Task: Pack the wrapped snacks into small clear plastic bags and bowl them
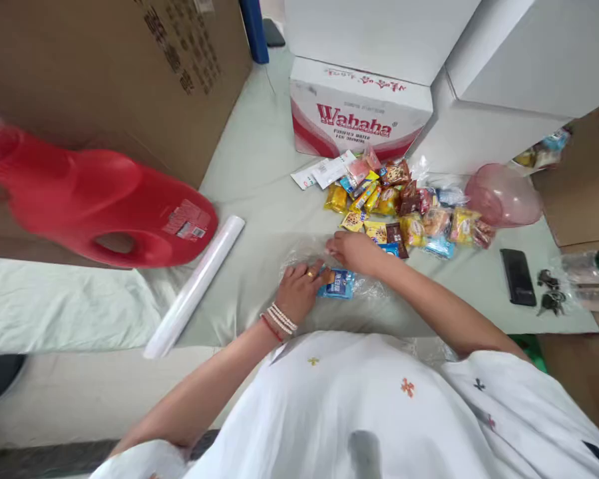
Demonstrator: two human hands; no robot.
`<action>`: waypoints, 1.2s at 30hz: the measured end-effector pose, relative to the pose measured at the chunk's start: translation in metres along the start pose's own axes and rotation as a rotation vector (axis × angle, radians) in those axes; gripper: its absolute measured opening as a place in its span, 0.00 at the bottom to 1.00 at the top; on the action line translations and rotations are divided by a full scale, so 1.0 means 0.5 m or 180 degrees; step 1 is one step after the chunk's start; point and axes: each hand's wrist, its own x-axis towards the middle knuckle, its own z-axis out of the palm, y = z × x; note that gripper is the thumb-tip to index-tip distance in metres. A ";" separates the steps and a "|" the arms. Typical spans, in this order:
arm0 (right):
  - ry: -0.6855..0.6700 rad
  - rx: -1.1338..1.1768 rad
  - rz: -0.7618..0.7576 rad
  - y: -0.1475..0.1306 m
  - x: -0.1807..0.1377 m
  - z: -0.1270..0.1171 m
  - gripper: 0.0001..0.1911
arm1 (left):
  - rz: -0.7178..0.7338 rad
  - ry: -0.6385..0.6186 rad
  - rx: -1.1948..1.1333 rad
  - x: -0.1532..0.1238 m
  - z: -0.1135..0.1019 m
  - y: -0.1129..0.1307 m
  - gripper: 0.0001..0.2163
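A clear plastic bag (299, 256) lies flat on the pale green cloth in front of me, with a blue snack packet (340, 285) inside or on it. My left hand (299, 287), with a ring and bead bracelets, presses on the bag beside the blue packet, fingers curled. My right hand (352, 251) grips the bag's far edge with closed fingers. Just beyond lies a heap of small wrapped snacks (404, 209) in yellow, brown, red and blue.
A roll of clear bags (196, 286) lies to the left, beside a red plastic jug (104, 206). A Wahaha carton (359, 110) and white boxes stand behind. A pink bowl (503, 195), a black phone (518, 277) and keys (549, 293) lie right.
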 end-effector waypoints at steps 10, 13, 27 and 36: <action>-0.0299 0.0115 -0.0196 -0.127 -0.114 0.106 0.27 | -0.1853 0.0657 -0.1156 -0.001 0.010 -0.046 0.09; -0.0213 0.0254 -0.0143 -0.131 -0.114 0.116 0.26 | -0.2311 0.0897 -0.1629 0.005 -0.005 -0.067 0.13; 0.0647 0.1578 -0.0424 -0.107 -0.158 0.174 0.24 | -0.1634 -0.0523 -0.3273 0.043 -0.077 0.025 0.14; 0.1936 0.1899 0.1567 -0.073 -0.221 0.205 0.18 | 0.0005 -0.0452 -0.0593 0.027 -0.010 0.098 0.19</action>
